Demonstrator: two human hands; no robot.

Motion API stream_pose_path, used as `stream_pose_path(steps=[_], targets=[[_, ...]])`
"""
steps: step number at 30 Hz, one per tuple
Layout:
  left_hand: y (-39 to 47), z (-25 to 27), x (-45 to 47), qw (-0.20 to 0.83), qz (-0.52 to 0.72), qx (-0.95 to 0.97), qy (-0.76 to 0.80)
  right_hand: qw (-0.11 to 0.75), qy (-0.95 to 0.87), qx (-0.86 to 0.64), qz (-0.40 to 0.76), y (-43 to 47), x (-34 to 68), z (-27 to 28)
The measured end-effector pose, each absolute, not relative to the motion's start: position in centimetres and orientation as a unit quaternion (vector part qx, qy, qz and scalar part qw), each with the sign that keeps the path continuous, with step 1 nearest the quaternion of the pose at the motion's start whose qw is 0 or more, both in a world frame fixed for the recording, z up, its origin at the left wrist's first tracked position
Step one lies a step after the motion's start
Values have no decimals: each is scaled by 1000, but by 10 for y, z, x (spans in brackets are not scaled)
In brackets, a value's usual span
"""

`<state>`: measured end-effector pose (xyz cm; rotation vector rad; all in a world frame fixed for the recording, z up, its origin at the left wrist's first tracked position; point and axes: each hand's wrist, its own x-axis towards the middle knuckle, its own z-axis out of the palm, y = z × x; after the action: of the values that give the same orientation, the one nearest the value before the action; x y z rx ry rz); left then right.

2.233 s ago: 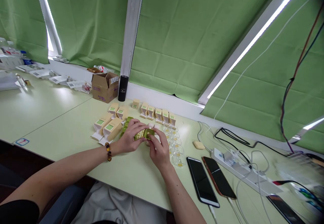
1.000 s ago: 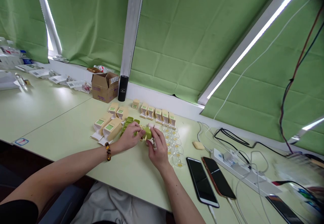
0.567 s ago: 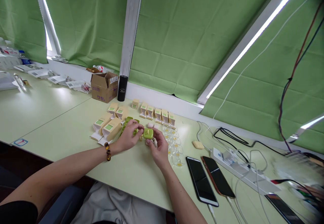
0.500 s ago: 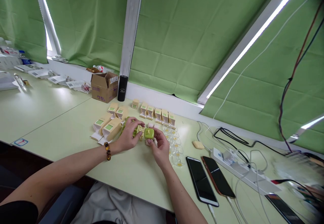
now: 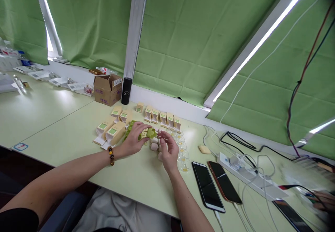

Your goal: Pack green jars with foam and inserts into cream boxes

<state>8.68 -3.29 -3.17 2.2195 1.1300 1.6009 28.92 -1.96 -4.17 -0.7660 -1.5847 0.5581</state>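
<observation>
"Left hand [image 5: 134,139] first: how did it stand?"

"Thumb and fingertips pinched together on a small green piece [image 5: 151,132] with rounded corners. That piece was over the pale green bench [image 5: 133,179], between the two hands."

"And the right hand [image 5: 170,151]?"

"Its fingers were parted and loosely curled, the thumb set away from them; I saw nothing gripped there. It was close to a cluster of pale pinkish-white rounded blocks [image 5: 154,146], though I couldn't tell whether its fingertips touched any."

"What lay to the left?"

"More green pieces [image 5: 128,130], partly hidden by the left hand, and four cream cardboard boxes with green labels [image 5: 115,133] just beyond them. Small yellowish pieces [image 5: 144,133] lay by its fingertips, too small to make out."

"To the right?"

"Clear pieces with yellow spots [image 5: 184,164] were partly behind the right hand. Farther right came a white-framed phone [image 5: 208,186], a phone in a reddish-brown case [image 5: 225,182] and a long white power strip [image 5: 251,178]."

"At the far side?"

"A row of smaller cream boxes [image 5: 163,119], with a black cylinder [image 5: 126,91] and a brown cardboard carton [image 5: 106,91] farther left, both upright by the wall."
</observation>
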Motion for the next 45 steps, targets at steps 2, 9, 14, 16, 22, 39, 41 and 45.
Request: stream_pose_path(steps=[2, 9, 14, 16, 22, 39, 41, 45], targets=[[-27, -35, 85, 144, 571, 704, 397, 596, -701, -363, 143, -18, 296, -36], [-12, -48, 81, 245, 604, 647, 397, 314, -840, -429, -112, -21, 326, -9], [-14, -47, 82, 246, 610, 642, 393, 196, -874, -420, -148, -28, 331, -12], [-16, -45, 83, 249, 612, 639, 393, 173, -876, -419, -166, -30, 329, -17], [-17, -44, 83, 265, 614, 631, 394, 157, -884, -423, -118, -32, 326, -19], [-16, -46, 81, 267, 613, 636, 384, 568, -405, -250, 672, -11, 285, -39], [-17, -45, 82, 270, 611, 638, 384, 565, -391, -238, 686, -12, 285, -39], [-20, -44, 83, 275, 607, 641, 382, 562, -391, -225, 693, -14, 285, -35]])
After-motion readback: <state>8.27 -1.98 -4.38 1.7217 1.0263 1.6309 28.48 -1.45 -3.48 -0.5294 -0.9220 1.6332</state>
